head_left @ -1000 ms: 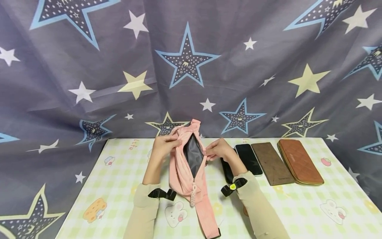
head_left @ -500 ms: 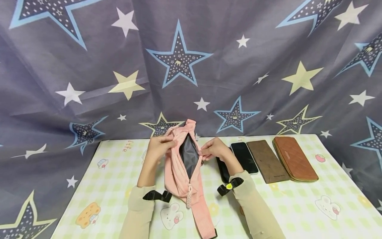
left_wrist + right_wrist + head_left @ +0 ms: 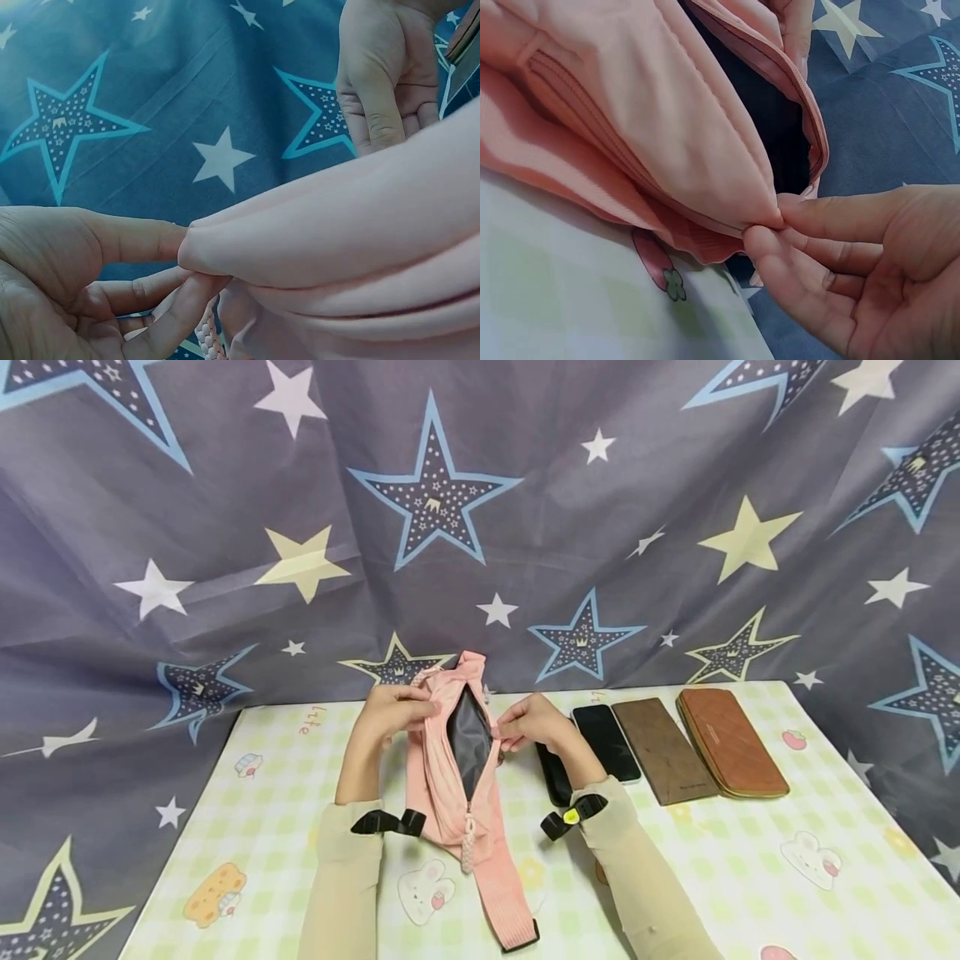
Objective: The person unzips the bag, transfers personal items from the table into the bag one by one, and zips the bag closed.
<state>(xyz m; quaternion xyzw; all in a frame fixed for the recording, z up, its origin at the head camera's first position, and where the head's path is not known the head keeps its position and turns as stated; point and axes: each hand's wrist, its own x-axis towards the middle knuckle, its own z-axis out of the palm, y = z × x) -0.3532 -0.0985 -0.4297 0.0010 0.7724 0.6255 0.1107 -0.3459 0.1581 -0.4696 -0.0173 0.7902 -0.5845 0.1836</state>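
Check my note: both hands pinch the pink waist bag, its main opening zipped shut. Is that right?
Not shut: in the head view, the pink waist bag gapes unzipped, its dark grey lining showing. The left hand and right hand do pinch it.

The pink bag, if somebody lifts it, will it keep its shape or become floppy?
The pink bag would probably sag: its fabric gathers in soft folds near the left hand. The strap would likely dangle, as its near end lies loose on the table. The bag may be light: only dark lining shows in the open mouth.
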